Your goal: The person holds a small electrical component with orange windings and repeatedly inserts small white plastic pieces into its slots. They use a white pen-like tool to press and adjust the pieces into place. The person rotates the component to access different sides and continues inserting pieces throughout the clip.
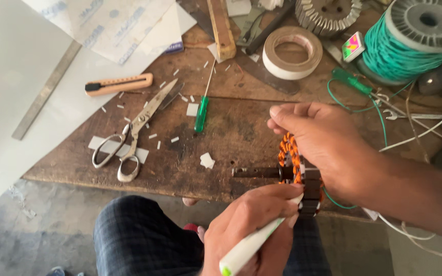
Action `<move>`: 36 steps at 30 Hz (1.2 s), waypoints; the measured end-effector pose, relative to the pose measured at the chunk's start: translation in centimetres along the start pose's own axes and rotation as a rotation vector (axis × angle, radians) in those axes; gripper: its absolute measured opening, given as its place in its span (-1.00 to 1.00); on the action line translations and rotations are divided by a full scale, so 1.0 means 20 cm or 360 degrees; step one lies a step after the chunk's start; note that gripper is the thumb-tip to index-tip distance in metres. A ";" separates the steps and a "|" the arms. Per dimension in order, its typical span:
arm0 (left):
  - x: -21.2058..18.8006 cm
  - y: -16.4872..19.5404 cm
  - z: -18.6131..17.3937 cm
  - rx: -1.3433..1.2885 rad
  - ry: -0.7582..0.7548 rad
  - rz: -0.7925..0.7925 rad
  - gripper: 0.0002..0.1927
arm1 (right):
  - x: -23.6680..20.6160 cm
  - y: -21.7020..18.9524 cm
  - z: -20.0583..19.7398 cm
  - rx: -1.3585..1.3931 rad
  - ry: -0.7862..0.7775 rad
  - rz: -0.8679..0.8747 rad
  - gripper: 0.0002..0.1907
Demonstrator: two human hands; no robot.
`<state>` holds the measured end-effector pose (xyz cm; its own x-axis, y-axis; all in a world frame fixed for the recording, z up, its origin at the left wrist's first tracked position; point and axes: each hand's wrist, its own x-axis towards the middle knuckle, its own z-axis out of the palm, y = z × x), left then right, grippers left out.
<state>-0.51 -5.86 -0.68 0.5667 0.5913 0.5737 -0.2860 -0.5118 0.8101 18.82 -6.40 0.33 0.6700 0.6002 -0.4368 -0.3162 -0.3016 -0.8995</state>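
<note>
A worn wooden bench [241, 133] is seen from above, with the person's knees in dark checked trousers [139, 235] below its near edge. At far left lie white sheets [11, 66] with a flat metal ruler [44, 92] across them. Next come an orange utility knife [118, 84], then open scissors [134, 130] among small white paper scraps [207, 160]. A green-handled screwdriver [202, 110] lies near the bench's middle. Behind it are a wooden stick [222, 28] and a roll of pale tape [291, 51], with a bare slotted metal core [328, 14] at the top edge.

In the foreground, over the bench's near edge, the left hand [251, 230] is clenched around a white marker with a green end [246, 248], its tip touching the stator [300, 174]. The stator is a dark ring on a short shaft, partly wound with orange wire. The right hand [323, 140] grasps it from above, its grip closed over the ring. A green wire runs from the stator up to a large spool of green wire [410, 41] at far right; loose white cables [425, 130] lie nearby.

Judging by the orange coils already in the slots, the winding looks well advanced; how many slots remain cannot be told, since the hand hides much of the ring.
</note>
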 end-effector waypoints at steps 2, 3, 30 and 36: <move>0.04 0.03 0.02 -0.0046 0.0101 -0.0105 -0.75 | -0.01 0.00 0.00 -0.0006 0.0012 0.0034 -0.78; 0.06 0.05 0.03 -0.0089 0.0165 -0.0208 -0.74 | -0.01 -0.01 0.00 -0.0009 0.0021 0.0053 -0.76; 0.15 -0.03 0.02 0.1303 -0.0372 0.0027 -0.41 | 0.10 0.13 -0.33 0.0071 0.0129 0.0502 -0.69; 0.05 -0.07 0.06 0.1449 -0.0159 0.0188 -0.40 | 0.06 0.01 -0.11 0.0084 0.0124 0.0451 -0.73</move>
<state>1.30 -5.32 -1.36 0.6485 0.4694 0.5992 0.3480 -0.8830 0.3151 21.03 -7.30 -0.39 0.5991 0.4381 -0.6702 -0.5312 -0.4088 -0.7421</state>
